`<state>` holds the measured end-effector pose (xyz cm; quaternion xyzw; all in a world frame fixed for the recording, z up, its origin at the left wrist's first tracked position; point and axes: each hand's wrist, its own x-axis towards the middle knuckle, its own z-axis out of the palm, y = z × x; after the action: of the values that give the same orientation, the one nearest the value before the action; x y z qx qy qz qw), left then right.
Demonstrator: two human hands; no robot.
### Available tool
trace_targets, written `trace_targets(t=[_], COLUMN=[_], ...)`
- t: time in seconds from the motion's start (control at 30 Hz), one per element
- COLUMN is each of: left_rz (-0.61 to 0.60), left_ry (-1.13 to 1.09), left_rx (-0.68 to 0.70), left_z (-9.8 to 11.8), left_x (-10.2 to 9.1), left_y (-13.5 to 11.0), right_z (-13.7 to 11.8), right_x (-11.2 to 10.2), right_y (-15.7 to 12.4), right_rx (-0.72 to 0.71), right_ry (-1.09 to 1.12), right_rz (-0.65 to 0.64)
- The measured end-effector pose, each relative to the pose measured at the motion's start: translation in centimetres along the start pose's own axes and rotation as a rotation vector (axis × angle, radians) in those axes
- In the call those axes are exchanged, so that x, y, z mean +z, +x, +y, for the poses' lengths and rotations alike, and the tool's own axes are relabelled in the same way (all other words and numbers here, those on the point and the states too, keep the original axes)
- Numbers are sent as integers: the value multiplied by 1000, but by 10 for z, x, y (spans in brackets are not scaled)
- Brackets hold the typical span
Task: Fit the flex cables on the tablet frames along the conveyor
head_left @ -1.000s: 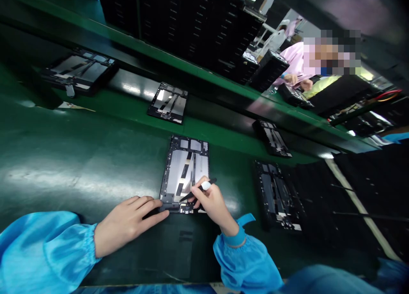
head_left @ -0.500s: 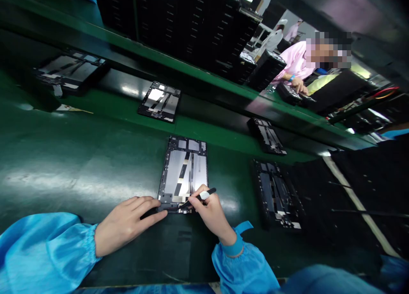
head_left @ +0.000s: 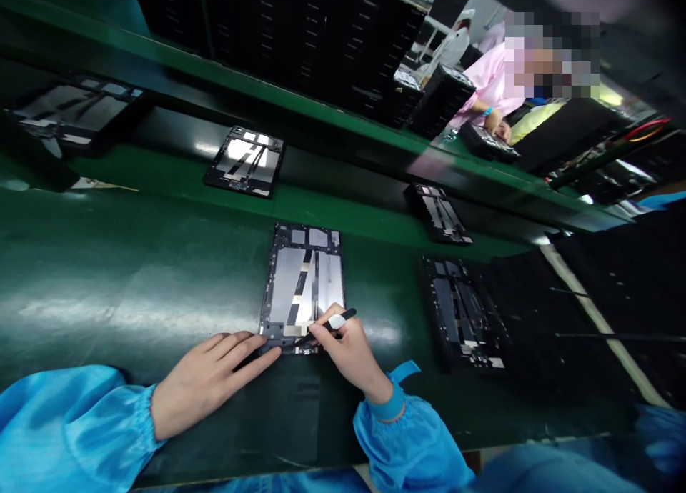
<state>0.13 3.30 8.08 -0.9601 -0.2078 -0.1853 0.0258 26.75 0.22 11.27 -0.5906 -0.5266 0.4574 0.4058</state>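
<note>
An opened tablet (head_left: 279, 293), with silver battery plates and dark ribbon cables showing, lies flat on the green bench before me. My left hand (head_left: 211, 375) rests at its lower left corner, fingers stretched and thumb apart, fingertips touching the edge. Between the thumb and fingers of my right hand (head_left: 351, 354) is a slim black pointed tool (head_left: 336, 321) with a white wrap around its shaft. The tool slants down left, its tip at the connectors along the tablet's lower edge. Whether it is tweezers or a single-shaft pick, I cannot tell.
More opened tablets lie around: one behind (head_left: 246, 161), one at the back right (head_left: 440, 213), a stack at right (head_left: 464, 314), another at far left (head_left: 80, 111). Tall black stacks (head_left: 279, 36) stand on the raised shelf. Across it, a person in pink (head_left: 490, 78) works.
The whole view has shifted slightly, so the bench items sit further left and higher. Both hands keep their places on the tablet, and the tool's tip stays near its lower edge.
</note>
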Motion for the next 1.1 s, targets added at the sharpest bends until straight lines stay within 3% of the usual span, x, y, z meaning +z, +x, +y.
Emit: trace_targets(t=[0.37,0.67,0.8,0.97,1.1], left_rz=[-35,-67,-51,20,86], left_ry=[-34,-13,-62,-125,-122], left_rx=[-9,-5,20,8,65], left_z=[-4,6,-1,-13,-7], left_x=[-1,-8,-9,-14,-9], left_y=[4,30,22,12,30], right_z=[-1,-4,2,10,17], right_x=[-1,0,-1,3,8], right_y=[1,1,0,1,0], right_rx=[-7,-50,-51,-10,-59], right_ry=[-36,-97,-9,157,245], right_rz=[-12,21,49,127,305])
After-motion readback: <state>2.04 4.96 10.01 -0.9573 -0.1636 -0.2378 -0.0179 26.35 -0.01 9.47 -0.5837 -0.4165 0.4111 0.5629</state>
